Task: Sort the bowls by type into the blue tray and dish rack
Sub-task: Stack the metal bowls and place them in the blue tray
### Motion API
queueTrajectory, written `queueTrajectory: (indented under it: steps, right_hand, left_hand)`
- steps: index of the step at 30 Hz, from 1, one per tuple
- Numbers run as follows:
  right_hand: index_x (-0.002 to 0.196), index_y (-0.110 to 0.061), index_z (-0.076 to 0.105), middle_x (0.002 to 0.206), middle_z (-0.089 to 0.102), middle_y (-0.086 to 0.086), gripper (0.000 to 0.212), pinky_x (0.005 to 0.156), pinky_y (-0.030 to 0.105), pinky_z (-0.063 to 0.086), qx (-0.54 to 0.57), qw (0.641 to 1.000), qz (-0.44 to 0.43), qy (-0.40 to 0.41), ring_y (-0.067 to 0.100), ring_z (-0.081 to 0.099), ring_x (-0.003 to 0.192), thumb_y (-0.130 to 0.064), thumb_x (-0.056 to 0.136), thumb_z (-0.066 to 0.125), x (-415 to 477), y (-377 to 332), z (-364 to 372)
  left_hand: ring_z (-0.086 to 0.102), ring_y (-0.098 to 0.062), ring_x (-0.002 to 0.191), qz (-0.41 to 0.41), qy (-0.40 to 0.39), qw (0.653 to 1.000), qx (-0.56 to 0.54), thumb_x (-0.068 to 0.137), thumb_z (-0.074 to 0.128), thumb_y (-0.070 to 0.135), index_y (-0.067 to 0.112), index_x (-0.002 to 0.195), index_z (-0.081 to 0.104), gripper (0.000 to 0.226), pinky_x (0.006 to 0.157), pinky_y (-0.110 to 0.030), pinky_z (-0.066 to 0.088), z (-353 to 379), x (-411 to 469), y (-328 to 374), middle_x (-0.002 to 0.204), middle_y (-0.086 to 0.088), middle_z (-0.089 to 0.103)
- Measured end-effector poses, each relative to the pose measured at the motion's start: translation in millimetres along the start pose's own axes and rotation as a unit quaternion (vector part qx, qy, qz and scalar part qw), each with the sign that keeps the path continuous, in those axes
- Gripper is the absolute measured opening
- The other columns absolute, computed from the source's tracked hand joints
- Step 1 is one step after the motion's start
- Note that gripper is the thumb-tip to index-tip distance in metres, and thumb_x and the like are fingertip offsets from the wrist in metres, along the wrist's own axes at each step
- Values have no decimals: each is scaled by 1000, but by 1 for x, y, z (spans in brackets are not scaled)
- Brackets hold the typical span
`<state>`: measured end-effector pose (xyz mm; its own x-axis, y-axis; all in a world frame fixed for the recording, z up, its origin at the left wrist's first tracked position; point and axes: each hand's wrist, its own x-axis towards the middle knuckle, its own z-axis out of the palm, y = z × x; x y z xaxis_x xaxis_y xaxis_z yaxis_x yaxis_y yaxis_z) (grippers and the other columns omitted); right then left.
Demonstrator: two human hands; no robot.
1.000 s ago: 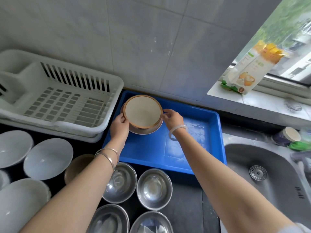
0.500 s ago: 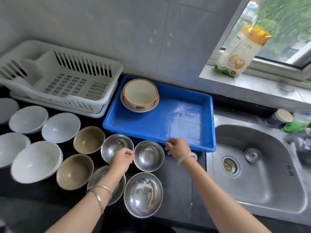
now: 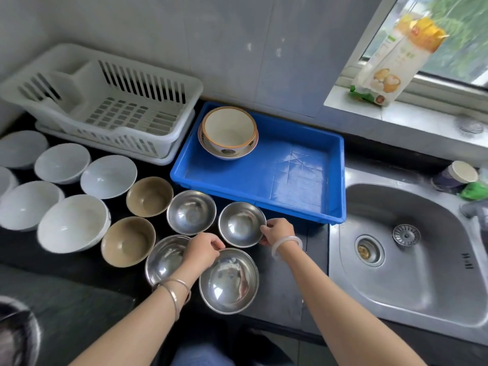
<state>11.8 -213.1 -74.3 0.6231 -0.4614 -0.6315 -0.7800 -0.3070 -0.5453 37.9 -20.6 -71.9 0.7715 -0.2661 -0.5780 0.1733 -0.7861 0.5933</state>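
Note:
A blue tray (image 3: 290, 178) lies on the black counter, with two stacked cream bowls with orange rims (image 3: 228, 129) in its back left corner. Left of it stands an empty white dish rack (image 3: 118, 112). Several steel bowls sit in front of the tray. My right hand (image 3: 277, 231) pinches the right rim of one steel bowl (image 3: 241, 223), and my left hand (image 3: 203, 250) grips its lower left rim. Other steel bowls (image 3: 190, 212) (image 3: 228, 282) lie beside it; one (image 3: 162, 260) is partly under my left wrist. Two brown bowls (image 3: 149, 196) (image 3: 128, 241) and several white bowls (image 3: 73, 223) stand further left.
A steel sink (image 3: 412, 249) is on the right, close to the tray's right end. A paper cup (image 3: 456, 176) and a green object (image 3: 475, 191) sit behind the sink. A yellow and white carton (image 3: 396, 62) leans on the window sill.
My hands left the stacked bowls in the tray and came back toward me. They have moved onto the steel bowl just in front of the tray and closed on its rim.

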Motion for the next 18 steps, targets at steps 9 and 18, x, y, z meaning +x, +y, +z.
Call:
queueTrajectory:
  steps: [9,18]
  right_hand:
    - [67,-7,63,57,64,4,19,75,33,60,49,999,-5,-1,20,68,57,-6,83,55,-15,5,-38]
    - [75,-4,68,60,64,3,15,42,9,46,11,998,-49,30,1,60,39,-10,85,59,-42,16,-55]
  left_hand:
    - [66,-19,89,10,20,1000,-19,79,66,8,15,90,73,15,83,-33,53,0,2,1,92,-3,73]
    - [66,-27,94,-43,52,975,-213,79,66,0,16,84,67,17,90,-44,53,5,19,15,86,-6,68]
